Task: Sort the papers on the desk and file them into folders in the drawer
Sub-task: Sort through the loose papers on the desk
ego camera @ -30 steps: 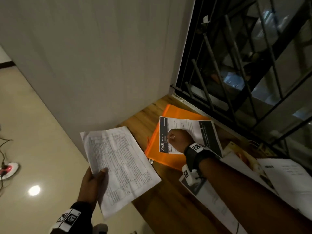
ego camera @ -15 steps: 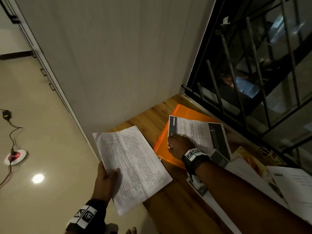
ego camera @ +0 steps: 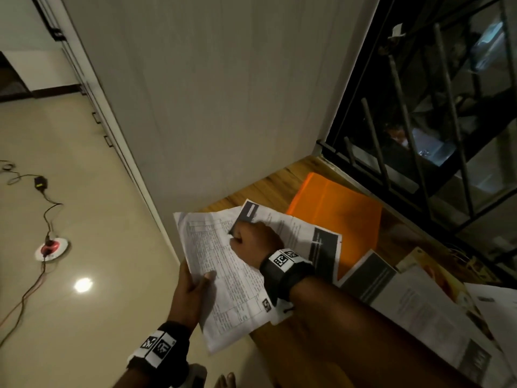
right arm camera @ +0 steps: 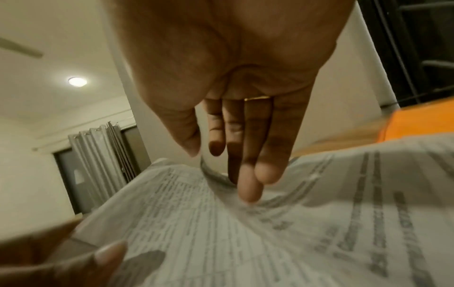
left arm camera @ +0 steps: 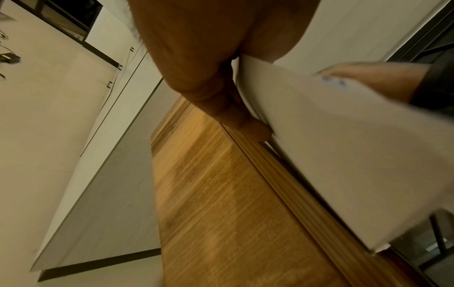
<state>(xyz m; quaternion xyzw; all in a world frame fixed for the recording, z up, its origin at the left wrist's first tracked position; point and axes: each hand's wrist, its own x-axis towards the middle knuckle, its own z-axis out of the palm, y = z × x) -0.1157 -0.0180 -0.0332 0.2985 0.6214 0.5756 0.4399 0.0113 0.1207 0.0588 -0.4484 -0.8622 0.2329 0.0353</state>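
My left hand (ego camera: 193,289) grips the lower left edge of a white sheet printed with a table (ego camera: 223,278), thumb on top, out past the desk's left edge. My right hand (ego camera: 251,242) pinches the near corner of a paper with dark header blocks (ego camera: 296,231) and holds it partly over that sheet. In the right wrist view the paper (right arm camera: 343,194) curls between thumb and fingers (right arm camera: 245,186), above the table sheet (right arm camera: 196,223). An orange folder (ego camera: 335,208) lies flat on the wooden desk (ego camera: 268,186) by the window. The left wrist view shows the sheet's blank underside (left arm camera: 343,145).
More papers and a dark-covered booklet (ego camera: 369,275) lie spread over the desk's right part (ego camera: 419,303). A barred window (ego camera: 419,135) runs behind the desk and a grey wall panel (ego camera: 223,107) closes its left end. A cable and floor socket (ego camera: 51,247) lie on the tiled floor.
My right hand lifted the dark-header paper off the orange folder and carried it left, onto the sheet in my left hand. The folder's top now lies bare.
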